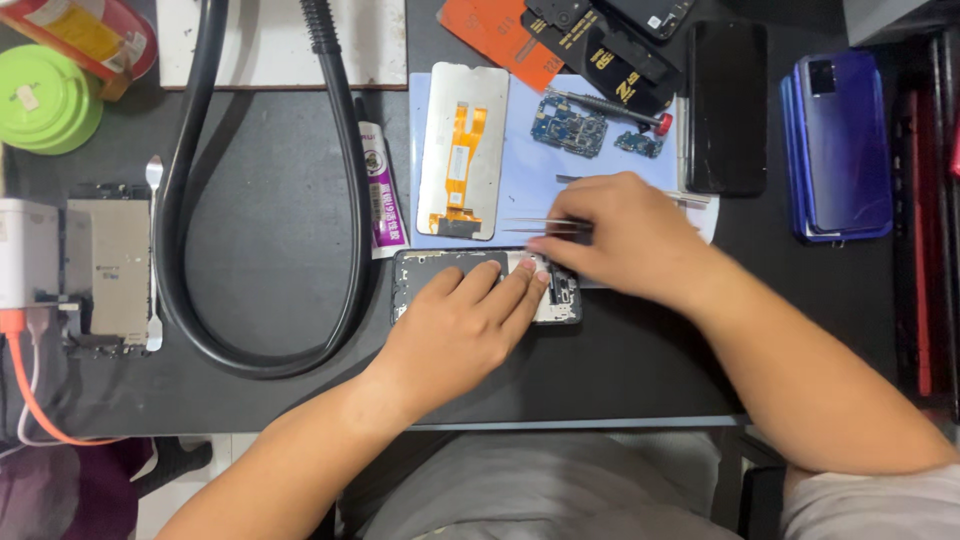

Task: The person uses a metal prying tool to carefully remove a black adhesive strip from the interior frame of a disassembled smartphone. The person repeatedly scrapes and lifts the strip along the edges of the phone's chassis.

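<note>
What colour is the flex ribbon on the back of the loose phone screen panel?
Orange, on the phone screen panel's flex ribbon; clearest in the head view.

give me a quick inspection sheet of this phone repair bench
surface: dark work mat on a table, with a pale blue pad on it
job's things: opened phone frame under both hands; tweezers in the right hand
clutter: detached screen, circuit board, screwdriver, glue tube, blue phones, black phone, green tub
grippers: left hand rests on the frame; right hand pinches the tweezers
cables: black hose; orange cable
surroundings: the person's lap below the table edge
</note>
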